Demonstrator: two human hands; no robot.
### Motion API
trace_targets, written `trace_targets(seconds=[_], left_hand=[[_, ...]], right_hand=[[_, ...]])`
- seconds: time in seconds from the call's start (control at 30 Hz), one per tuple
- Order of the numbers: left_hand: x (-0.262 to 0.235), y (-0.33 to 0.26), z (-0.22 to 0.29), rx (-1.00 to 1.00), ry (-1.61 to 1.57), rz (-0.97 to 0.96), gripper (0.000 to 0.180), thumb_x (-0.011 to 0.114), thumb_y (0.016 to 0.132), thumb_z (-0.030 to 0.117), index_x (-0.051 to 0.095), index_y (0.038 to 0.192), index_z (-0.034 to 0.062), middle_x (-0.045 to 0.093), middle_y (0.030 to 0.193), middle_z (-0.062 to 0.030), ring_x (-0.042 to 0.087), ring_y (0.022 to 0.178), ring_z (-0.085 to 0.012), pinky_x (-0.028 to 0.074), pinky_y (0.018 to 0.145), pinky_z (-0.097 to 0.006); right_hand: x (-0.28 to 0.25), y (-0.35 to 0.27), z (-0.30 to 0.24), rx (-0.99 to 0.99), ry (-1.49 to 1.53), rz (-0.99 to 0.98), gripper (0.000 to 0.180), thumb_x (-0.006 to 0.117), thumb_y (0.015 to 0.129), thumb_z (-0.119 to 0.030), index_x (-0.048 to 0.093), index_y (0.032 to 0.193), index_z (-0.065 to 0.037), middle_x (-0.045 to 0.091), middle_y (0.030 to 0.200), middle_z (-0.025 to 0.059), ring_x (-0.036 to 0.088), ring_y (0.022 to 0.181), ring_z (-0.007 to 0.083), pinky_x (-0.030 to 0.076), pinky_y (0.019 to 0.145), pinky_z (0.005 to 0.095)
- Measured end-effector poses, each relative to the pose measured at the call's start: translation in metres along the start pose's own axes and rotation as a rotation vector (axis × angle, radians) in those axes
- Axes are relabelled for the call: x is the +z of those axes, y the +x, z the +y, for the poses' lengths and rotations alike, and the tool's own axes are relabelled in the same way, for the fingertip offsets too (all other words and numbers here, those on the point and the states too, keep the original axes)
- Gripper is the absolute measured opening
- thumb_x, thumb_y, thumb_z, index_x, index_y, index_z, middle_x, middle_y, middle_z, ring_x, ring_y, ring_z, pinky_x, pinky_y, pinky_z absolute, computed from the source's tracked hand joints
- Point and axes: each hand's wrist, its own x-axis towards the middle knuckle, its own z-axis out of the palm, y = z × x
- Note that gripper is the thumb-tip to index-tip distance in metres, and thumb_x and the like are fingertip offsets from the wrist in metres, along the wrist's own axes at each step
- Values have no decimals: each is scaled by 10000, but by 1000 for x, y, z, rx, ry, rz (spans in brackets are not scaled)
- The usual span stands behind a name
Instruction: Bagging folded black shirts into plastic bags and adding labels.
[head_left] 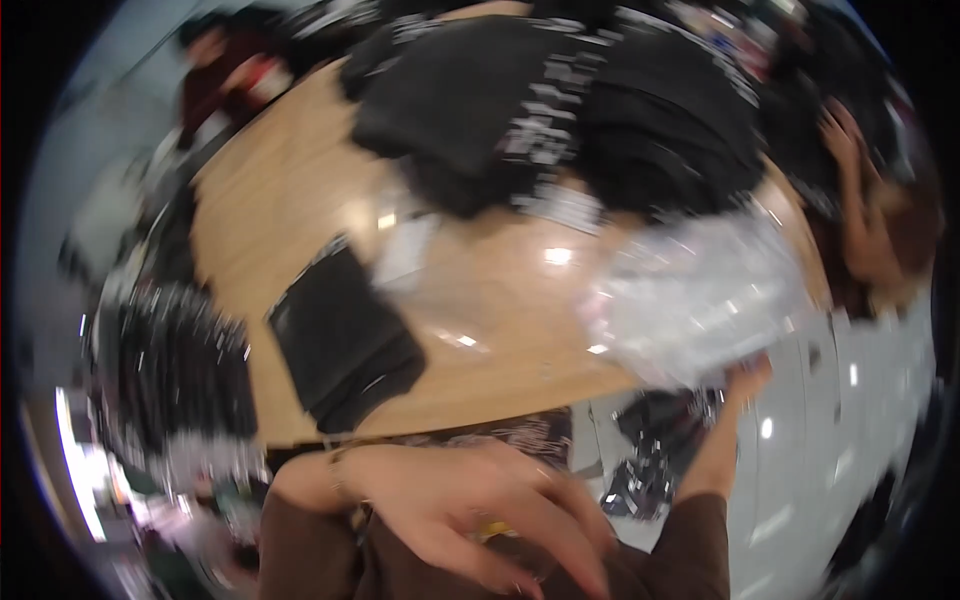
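My left hand (490, 510) is close in front of my body, its fingers loosely bent and apart, with nothing plainly held. A small yellow patch shows beneath it; I cannot make out what it is. My right hand (748, 380) reaches to the near right edge of a heap of clear plastic bags (700, 300). Its fingers are blurred against the plastic, so whether they grip it is hidden. A folded black garment (345, 335) lies on the wooden table (490, 385) at the left, apart from both hands. Beyond it rests a white sheet (405, 255).
Piles of dark garments (460, 95) cover the table's far side, with a white label or paper (565, 207) before them. Dark clothes (175, 365) are packed at the left. Dark plastic-wrapped items (655, 450) lie below the right edge. Other people are at far left and right.
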Motion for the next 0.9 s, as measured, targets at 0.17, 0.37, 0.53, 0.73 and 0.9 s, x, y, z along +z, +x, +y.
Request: trace_targets(seconds=[0.17, 0.37, 0.53, 0.73, 0.9], left_hand=[[24, -23, 15, 86, -295, -63, 236, 658, 809, 98, 614, 1008, -21, 636, 917, -134, 605, 809, -223, 464, 693, -292], [20, -64, 19, 356, -255, -62, 192, 691, 788, 117, 646, 906, -28, 638, 919, -141, 610, 851, -237, 470, 729, -302], [24, -114, 17, 240, -195, 61, 123, 689, 778, 67, 650, 823, -41, 637, 839, -133, 607, 781, -256, 477, 687, -337], [9, -173, 8, 462, -292, 258, 100, 707, 736, -7, 641, 799, -48, 625, 759, -135, 593, 696, -249, 483, 648, -357], [19, -195, 30, 574, -97, 179, 107, 669, 791, 54, 633, 807, -45, 609, 773, -135, 591, 723, -277, 479, 683, -367]], right_hand=[[15, 11, 32, -164, -92, 41, 603, 604, 693, -31, 435, 1270, 0, 420, 1285, 208, 441, 1154, 374, 391, 957, 390], [-31, -48, 36, -191, -203, 291, 598, 585, 721, -105, 404, 1275, 29, 497, 1197, 238, 485, 1094, 375, 383, 936, 421], [-104, -122, -44, 185, -65, 393, 538, 566, 766, -76, 405, 1272, 15, 490, 1208, 214, 518, 1036, 351, 440, 861, 416], [-114, -146, -221, -63, 542, 242, 458, 483, 829, 37, 375, 1275, 20, 450, 1243, 161, 513, 1018, 261, 429, 868, 338], [-108, -168, -397, -707, 620, 110, 385, 533, 777, 67, 463, 1152, 15, 496, 1161, 139, 496, 1066, 244, 346, 965, 350]])
